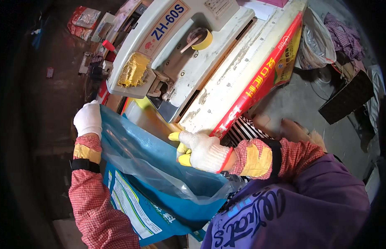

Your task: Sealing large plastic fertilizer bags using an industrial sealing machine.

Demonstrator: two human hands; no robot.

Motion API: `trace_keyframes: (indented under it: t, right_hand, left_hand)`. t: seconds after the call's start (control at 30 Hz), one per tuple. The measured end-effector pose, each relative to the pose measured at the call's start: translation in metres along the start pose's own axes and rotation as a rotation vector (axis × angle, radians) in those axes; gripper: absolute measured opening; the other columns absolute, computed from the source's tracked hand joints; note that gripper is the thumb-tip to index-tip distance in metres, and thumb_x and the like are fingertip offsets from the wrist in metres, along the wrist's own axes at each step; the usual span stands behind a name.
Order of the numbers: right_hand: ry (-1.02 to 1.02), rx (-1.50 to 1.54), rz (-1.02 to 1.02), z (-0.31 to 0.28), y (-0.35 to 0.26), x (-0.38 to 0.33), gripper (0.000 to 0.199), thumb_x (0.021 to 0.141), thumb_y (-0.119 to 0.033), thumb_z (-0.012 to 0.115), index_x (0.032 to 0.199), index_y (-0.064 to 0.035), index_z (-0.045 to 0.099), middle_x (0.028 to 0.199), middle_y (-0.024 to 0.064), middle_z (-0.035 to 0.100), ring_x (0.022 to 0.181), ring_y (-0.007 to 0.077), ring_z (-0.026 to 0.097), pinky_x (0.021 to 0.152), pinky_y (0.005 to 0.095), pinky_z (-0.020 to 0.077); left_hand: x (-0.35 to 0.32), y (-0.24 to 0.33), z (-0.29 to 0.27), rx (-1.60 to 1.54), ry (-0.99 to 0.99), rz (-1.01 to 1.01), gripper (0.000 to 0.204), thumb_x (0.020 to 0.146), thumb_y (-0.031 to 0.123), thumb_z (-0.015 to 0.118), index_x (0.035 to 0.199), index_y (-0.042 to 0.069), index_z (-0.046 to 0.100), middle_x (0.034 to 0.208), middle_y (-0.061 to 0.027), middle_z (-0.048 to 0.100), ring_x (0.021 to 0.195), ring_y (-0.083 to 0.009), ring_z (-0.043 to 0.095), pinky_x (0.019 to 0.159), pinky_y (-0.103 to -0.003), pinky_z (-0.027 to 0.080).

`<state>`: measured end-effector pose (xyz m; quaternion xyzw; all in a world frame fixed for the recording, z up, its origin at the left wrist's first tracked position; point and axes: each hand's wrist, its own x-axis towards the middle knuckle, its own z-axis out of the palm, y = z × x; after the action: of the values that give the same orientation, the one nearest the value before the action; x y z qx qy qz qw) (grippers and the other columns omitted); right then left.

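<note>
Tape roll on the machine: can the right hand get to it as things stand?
Probably yes, if it lets go. The tape roll lies exposed on the machine top with nothing over it, but the right hand is gripping the blue bag edge.

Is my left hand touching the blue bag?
Touching. The head view shows the gloved left hand gripping the top corner of the blue bag, fingers closed over its edge with no gap.
</note>
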<state>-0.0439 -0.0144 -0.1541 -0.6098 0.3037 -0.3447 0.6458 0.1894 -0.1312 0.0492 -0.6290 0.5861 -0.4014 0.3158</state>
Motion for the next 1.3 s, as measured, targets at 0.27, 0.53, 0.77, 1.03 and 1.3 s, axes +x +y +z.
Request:
trace_keyframes:
  t: [0.27, 0.53, 0.77, 1.03, 1.3]
  right_hand:
    - [-0.368, -0.549, 0.060, -0.010, -0.001, 0.035, 0.051, 0.078, -0.033, 0.066, 0.121, -0.0071, 0.058, 0.091, 0.0165, 0.068, 0.083, 0.0302, 0.067, 0.076, 0.0380, 0.0517]
    - [-0.414, -0.319, -0.015, -0.009, -0.009, 0.081, 0.081, 0.079, -0.069, 0.057, 0.123, -0.0001, 0.056, 0.116, 0.0217, 0.062, 0.109, 0.0331, 0.060, 0.090, 0.0373, 0.0469]
    - [-0.499, -0.354, 0.172, 0.056, 0.004, 0.050, 0.071, 0.083, -0.066, 0.051, 0.104, -0.0003, 0.065, 0.093, 0.0212, 0.068, 0.087, 0.0375, 0.066, 0.079, 0.0433, 0.0499]
    - [-0.020, -0.360, -0.285, 0.055, -0.040, 0.018, 0.019, 0.076, -0.018, 0.061, 0.080, -0.0005, 0.066, 0.074, 0.0190, 0.066, 0.074, 0.0356, 0.067, 0.057, 0.0472, 0.0517]
    - [-0.037, -0.341, 0.037, -0.061, 0.022, -0.035, 0.031, 0.091, -0.032, 0.058, 0.106, -0.0045, 0.062, 0.083, 0.0176, 0.065, 0.080, 0.0326, 0.065, 0.072, 0.0394, 0.0511]
  left_hand:
    - [0.001, -0.010, -0.008, -0.012, -0.119, 0.020, 0.021, 0.093, 0.010, 0.045, 0.110, 0.010, 0.057, 0.098, -0.0148, 0.068, 0.091, -0.0316, 0.068, 0.074, -0.042, 0.055]
    - [-0.003, -0.016, -0.025, -0.099, -0.214, -0.083, 0.023, 0.095, 0.011, 0.042, 0.114, 0.008, 0.055, 0.100, -0.0160, 0.068, 0.091, -0.0329, 0.067, 0.076, -0.043, 0.054]
    - [0.019, -0.065, 0.027, -0.699, -0.470, -0.556, 0.033, 0.096, 0.022, 0.044, 0.120, 0.005, 0.058, 0.103, -0.0182, 0.068, 0.102, -0.0352, 0.063, 0.090, -0.040, 0.047]
    - [0.032, 0.058, 0.104, -0.459, -0.027, -0.333, 0.026, 0.091, 0.022, 0.045, 0.098, 0.007, 0.066, 0.094, -0.0161, 0.068, 0.087, -0.0365, 0.066, 0.073, -0.047, 0.054]
    - [0.012, 0.164, 0.144, -0.345, 0.230, 0.219, 0.020, 0.086, 0.014, 0.050, 0.104, 0.011, 0.059, 0.077, -0.0101, 0.063, 0.060, -0.0278, 0.063, 0.049, -0.042, 0.050]
